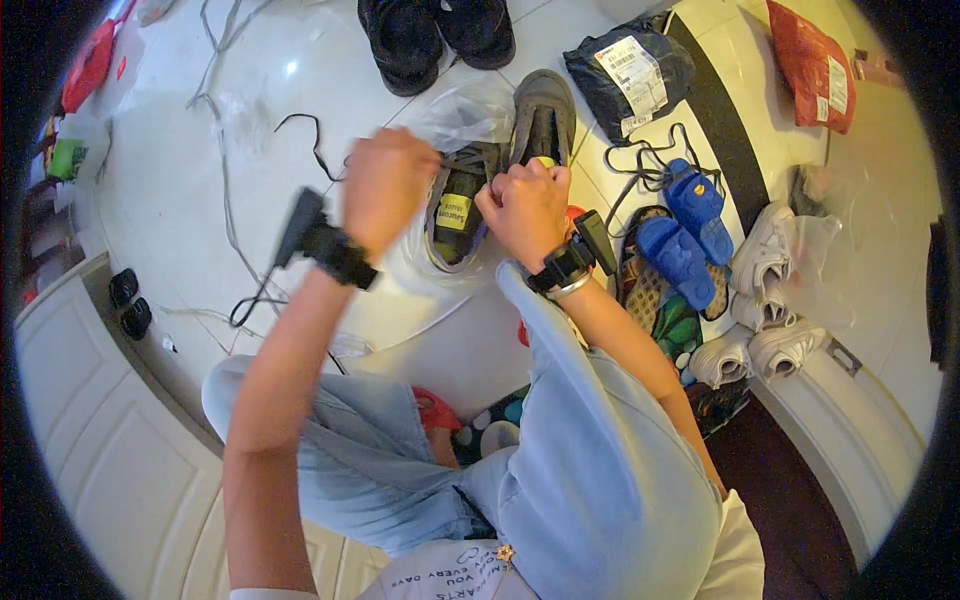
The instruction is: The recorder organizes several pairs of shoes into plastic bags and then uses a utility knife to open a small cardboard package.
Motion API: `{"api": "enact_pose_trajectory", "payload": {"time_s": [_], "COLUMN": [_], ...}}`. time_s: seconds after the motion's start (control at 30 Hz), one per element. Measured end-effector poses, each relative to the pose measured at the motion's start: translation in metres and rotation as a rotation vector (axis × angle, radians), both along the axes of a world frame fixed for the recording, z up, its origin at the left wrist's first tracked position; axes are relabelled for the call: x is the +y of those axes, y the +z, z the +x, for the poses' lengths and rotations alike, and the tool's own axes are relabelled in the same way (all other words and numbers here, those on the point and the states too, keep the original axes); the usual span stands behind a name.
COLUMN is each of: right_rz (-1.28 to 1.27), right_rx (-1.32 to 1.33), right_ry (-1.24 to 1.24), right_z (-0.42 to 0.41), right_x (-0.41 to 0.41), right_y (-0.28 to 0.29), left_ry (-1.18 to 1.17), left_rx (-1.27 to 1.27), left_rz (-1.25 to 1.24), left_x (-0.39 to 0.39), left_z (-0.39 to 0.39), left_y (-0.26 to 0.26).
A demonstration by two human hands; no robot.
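A dark grey sneaker (454, 236) with a yellow tongue label bearing writing lies before me, toe away, on clear plastic. Laces cross its upper eyelets. My left hand (390, 187), blurred by motion, is curled just left of it. A dark shoelace (319, 150) runs from this hand out over the floor, and lace also spans from the hand to the sneaker. My right hand (527, 210) has its fingers closed at the sneaker's right edge; what exactly they pinch is hidden. Beyond that hand lies the matching sneaker (544, 101), unlaced along its visible eyelets and partly covered by the hand.
Black shoes (439, 37) stand at the top. A black parcel (634, 71) with a label lies upper right, near loose dark laces (645, 161). Blue slippers (679, 255) and white sneakers (765, 262) are to my right. A white cable (225, 172) crosses the tiles on the left.
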State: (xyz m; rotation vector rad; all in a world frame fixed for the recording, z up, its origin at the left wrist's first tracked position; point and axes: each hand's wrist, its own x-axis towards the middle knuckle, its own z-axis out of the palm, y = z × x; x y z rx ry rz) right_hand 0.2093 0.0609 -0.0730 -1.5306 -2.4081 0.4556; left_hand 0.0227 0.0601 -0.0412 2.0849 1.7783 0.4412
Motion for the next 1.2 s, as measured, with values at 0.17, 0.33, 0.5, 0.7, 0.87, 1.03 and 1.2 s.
{"api": "enact_pose_trajectory", "payload": {"time_s": [0.17, 0.33, 0.5, 0.7, 0.87, 1.03, 1.2], "right_rz": [-0.001, -0.011, -0.022, -0.201, -0.056, 0.093, -0.070], "right_rx": [0.033, 0.014, 0.016, 0.054, 0.127, 0.011, 0.155], "right_ry": [0.011, 0.002, -0.043, 0.047, 0.020, 0.176, 0.370], "right_z": [-0.003, -0.001, -0.001, 0.004, -0.003, -0.020, -0.019], "right_x": [-0.001, -0.002, 0.002, 0.010, 0.027, 0.036, 0.042], "right_y": [-0.002, -0.004, -0.004, 0.018, 0.004, -0.016, -0.013], "left_ry": [0.062, 0.065, -0.020, 0.409, 0.467, 0.243, 0.254], "left_rx": [0.050, 0.034, 0.122, 0.127, -0.020, 0.041, 0.210], "left_rz": [-0.003, -0.046, -0.110, -0.022, -0.093, -0.336, -0.409], "left_x": [-0.008, -0.004, -0.010, -0.001, -0.004, -0.015, -0.009], "left_z": [0.052, 0.052, 0.032, -0.062, -0.048, 0.019, 0.014], "left_y": [-0.036, -0.038, -0.028, 0.005, 0.012, -0.015, -0.020]}}
